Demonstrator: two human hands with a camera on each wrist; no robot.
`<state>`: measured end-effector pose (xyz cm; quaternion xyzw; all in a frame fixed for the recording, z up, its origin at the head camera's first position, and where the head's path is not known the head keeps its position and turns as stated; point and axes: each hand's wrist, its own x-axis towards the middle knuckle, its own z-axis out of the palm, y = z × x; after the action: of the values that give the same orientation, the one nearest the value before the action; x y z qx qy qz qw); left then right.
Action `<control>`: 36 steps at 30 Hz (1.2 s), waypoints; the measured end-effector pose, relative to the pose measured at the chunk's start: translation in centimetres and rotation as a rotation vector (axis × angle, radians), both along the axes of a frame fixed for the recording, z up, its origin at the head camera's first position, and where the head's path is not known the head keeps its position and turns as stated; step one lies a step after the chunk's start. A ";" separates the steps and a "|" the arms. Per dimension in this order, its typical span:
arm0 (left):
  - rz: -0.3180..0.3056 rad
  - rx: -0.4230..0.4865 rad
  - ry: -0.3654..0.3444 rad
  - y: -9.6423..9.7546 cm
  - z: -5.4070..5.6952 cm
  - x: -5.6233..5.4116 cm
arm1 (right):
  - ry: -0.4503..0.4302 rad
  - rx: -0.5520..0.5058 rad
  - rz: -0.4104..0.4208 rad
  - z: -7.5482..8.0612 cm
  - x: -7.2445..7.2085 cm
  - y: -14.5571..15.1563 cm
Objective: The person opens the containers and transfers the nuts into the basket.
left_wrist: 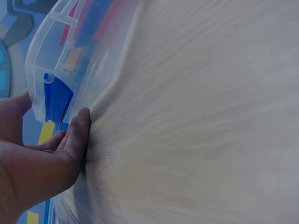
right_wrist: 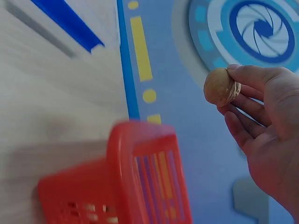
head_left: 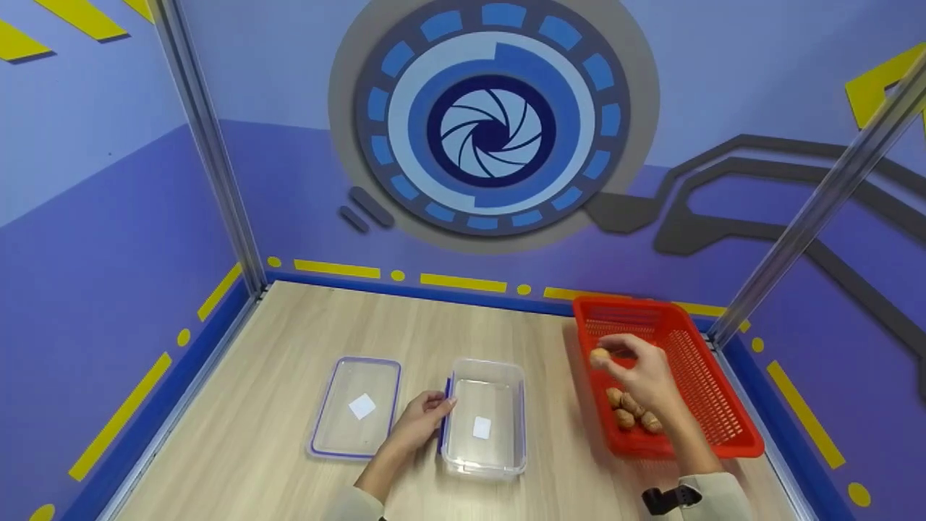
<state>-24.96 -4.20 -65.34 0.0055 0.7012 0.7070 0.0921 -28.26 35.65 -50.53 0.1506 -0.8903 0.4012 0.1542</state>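
My right hand (head_left: 646, 373) pinches a walnut (head_left: 600, 357) between thumb and fingertips, above the left part of a red plastic basket (head_left: 712, 387). In the right wrist view the walnut (right_wrist: 219, 87) shows whole at the fingertips. Several more walnuts (head_left: 631, 404) lie in the near end of the basket. My left hand (head_left: 418, 423) holds the left side of a clear plastic food container (head_left: 486, 469), thumb at the rim and fingers against the outer wall. The container stands without its lid, a white label on its floor. In the left wrist view its blue latch (left_wrist: 58, 97) hangs beside the fingers.
A clear lid (head_left: 346, 427) with a blue-purple seal and a white label lies flat left of the container. The pale wooden table (head_left: 289, 347) is walled in at the back and sides by printed panels, with metal posts (head_left: 210, 145) at the corners.
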 end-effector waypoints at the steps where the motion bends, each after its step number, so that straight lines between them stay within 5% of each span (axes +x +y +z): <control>1: -0.001 -0.002 0.001 0.0 0.0 0.0 | -0.005 0.002 -0.021 -0.1 0.0 0.5; 15: -0.006 -0.017 -0.003 -0.2 0.5 0.2 | -0.088 0.077 -0.171 -4.2 -0.9 5.3; 24: -0.028 0.012 -0.005 -0.4 0.6 0.3 | -0.184 0.114 -0.184 -7.1 -0.8 6.3; 36: -0.002 -0.025 0.025 -0.2 0.7 0.3 | -0.246 0.185 -0.129 -7.9 -1.1 6.2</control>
<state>-24.62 -4.40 -64.64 0.0137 0.7110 0.6980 0.0841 -29.33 41.82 -58.41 0.0563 -0.9434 0.3222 0.0551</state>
